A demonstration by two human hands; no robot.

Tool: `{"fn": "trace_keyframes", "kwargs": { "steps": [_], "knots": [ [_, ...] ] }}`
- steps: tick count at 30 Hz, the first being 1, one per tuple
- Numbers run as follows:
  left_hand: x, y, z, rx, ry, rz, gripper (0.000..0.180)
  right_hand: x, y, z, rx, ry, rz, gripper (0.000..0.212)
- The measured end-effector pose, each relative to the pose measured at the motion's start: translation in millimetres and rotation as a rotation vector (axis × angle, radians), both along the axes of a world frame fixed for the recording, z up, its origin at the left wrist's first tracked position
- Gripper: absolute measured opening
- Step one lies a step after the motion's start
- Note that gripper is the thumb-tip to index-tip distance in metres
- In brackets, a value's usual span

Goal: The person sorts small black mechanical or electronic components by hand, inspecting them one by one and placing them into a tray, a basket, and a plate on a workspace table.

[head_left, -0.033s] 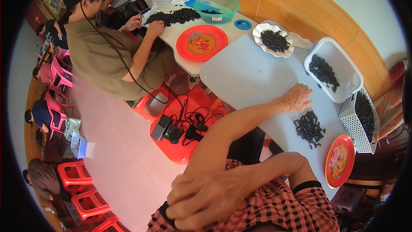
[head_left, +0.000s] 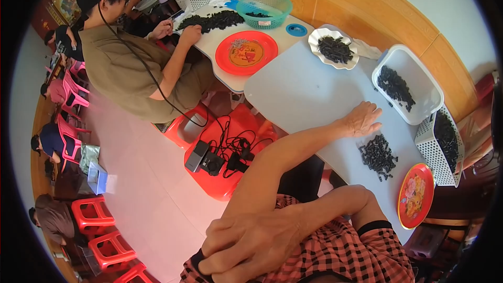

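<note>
My left hand (head_left: 362, 119) rests on the grey-blue tabletop (head_left: 293, 86), its fingers a little bent and apart, holding nothing. Just nearer than it lies a loose heap of small black tube-like pieces (head_left: 378, 157). My right arm crosses in front of me, and my right hand (head_left: 251, 243) is curled over my left upper arm at the dark sleeve edge. Beyond my left hand stands a white basin (head_left: 423, 86) with more black pieces in it. A wavy-rimmed white dish (head_left: 317, 44) of longer black pieces sits farther back.
A perforated white basket (head_left: 432, 165) of black pieces and a red flowered tray (head_left: 414, 212) stand at the right. On the adjoining table are a red plate (head_left: 224, 55) and a green basket (head_left: 285, 13); a person (head_left: 139, 65) works there. A camera with cables (head_left: 209, 160) lies on a red stool.
The fingers of my right hand have shifted slightly on my left upper arm. My left hand and the black pieces have stayed where they were.
</note>
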State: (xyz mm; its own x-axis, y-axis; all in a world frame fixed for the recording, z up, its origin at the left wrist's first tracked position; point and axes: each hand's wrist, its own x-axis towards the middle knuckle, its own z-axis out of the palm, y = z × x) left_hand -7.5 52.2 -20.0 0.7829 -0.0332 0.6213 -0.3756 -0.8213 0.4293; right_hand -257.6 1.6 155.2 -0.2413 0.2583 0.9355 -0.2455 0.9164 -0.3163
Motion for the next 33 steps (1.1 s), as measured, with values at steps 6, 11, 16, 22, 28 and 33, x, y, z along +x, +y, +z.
{"fn": "trace_keyframes", "kwargs": {
  "steps": [6,11,16,22,28,33],
  "knots": [
    [1.1,0.6,3.2,0.008,-0.006,0.015,0.031,23.9,-8.0,-27.4,0.044,-0.034,-0.156,0.007],
    [-2.0,0.0,3.2,0.01,-0.005,0.001,0.029,53.2,-7.4,-60.0,-0.001,-0.119,-0.419,0.006],
    [-3.2,-0.1,6.3,0.039,-0.013,-0.008,0.028,70.6,0.6,-71.8,-0.209,-0.165,-0.569,0.02],
    [0.8,3.3,1.0,0.049,0.013,-0.032,0.032,27.9,2.5,-16.8,-0.221,-0.096,0.002,0.02],
    [1.7,-1.6,1.6,0.015,-0.015,-0.035,0.032,39.1,13.6,-39.8,-0.197,-0.149,-0.079,0.019],
    [-3.5,0.3,0.8,0.01,-0.011,-0.02,0.029,72.4,12.5,-63.3,-0.386,-0.282,-0.329,0.025]
  ]
}}
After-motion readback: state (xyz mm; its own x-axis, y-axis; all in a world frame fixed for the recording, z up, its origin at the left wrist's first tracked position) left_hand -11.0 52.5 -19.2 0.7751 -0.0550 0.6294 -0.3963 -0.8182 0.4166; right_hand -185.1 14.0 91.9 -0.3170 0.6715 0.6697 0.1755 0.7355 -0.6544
